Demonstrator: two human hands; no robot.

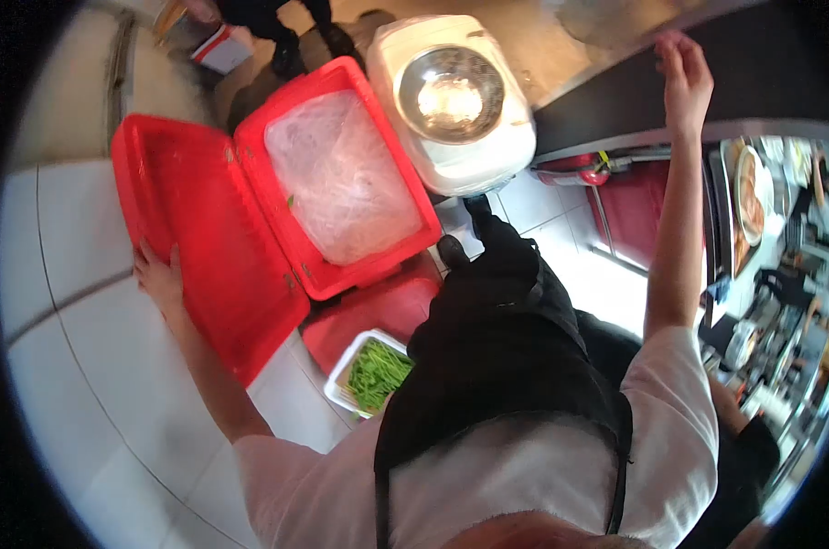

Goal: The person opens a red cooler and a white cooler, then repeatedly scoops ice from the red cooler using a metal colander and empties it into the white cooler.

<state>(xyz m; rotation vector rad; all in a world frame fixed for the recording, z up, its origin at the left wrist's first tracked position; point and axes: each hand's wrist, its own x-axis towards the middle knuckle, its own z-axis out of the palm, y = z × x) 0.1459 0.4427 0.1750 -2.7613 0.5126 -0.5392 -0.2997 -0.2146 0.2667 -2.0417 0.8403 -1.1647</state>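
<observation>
My left hand point(162, 279) is at the outer edge of a red cool box lid point(208, 229), with the thumb on the inner side and the fingers along the rim. The lid is swung back on its hinges. Inside the red cool box point(398, 174) lies a cloudy clear plastic bag point(341, 174); what it holds is hard to make out. My right hand point(686, 78) is raised over a dark counter side point(753, 78), holding nothing, its fingers loosely bent and apart.
A metal colander point(451, 94) sits on a white container point(483, 169) beside the box. Below are a white basket of green stalks point(373, 373) and a fire extinguisher point(579, 170). Another person's legs point(291, 32) show at the top; a plate of food point(751, 197) is at right.
</observation>
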